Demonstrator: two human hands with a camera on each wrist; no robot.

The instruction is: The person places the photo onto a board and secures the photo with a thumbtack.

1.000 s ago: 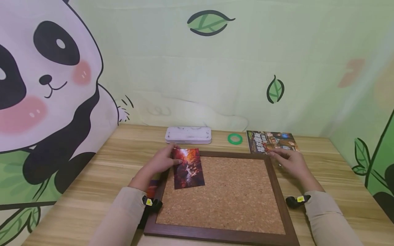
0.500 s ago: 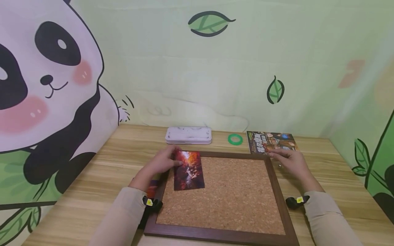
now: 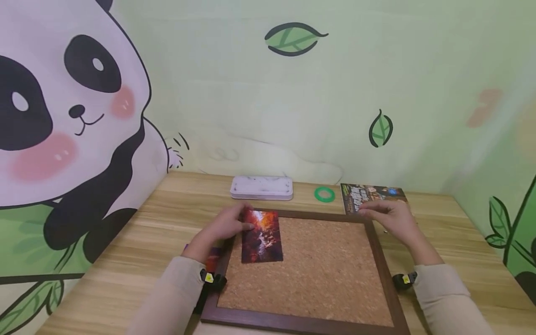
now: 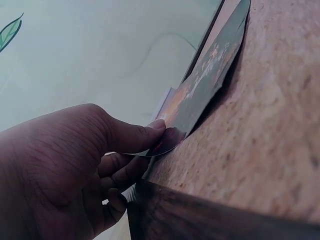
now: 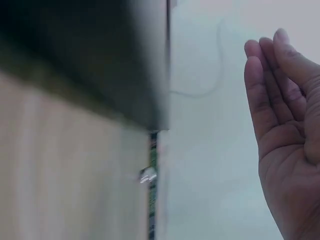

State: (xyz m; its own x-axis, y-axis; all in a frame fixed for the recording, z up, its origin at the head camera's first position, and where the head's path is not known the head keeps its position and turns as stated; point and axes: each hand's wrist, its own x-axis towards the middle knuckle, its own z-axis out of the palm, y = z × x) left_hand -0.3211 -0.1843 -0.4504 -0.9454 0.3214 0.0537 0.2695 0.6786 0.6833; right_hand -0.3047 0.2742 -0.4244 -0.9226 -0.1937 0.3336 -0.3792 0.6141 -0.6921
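Observation:
A cork board with a dark brown frame lies on the wooden table. My left hand pinches the left edge of a red and dark landscape photo near its top. The photo overlaps the board's upper left corner. In the left wrist view, the thumb and fingers grip the photo, which bends and stands partly off the cork. My right hand hovers by the board's upper right corner. In the right wrist view, the right hand's fingers are extended together, thumb beside them, and nothing shows between them.
A white tin case, a green tape roll and a dark printed booklet lie along the back. Another colourful print lies under my left forearm. A small shiny piece lies right of the board.
The photo has come slightly down toward the board with my left hand. My right hand has shifted a little left over the board's corner. The head view has tilted slightly.

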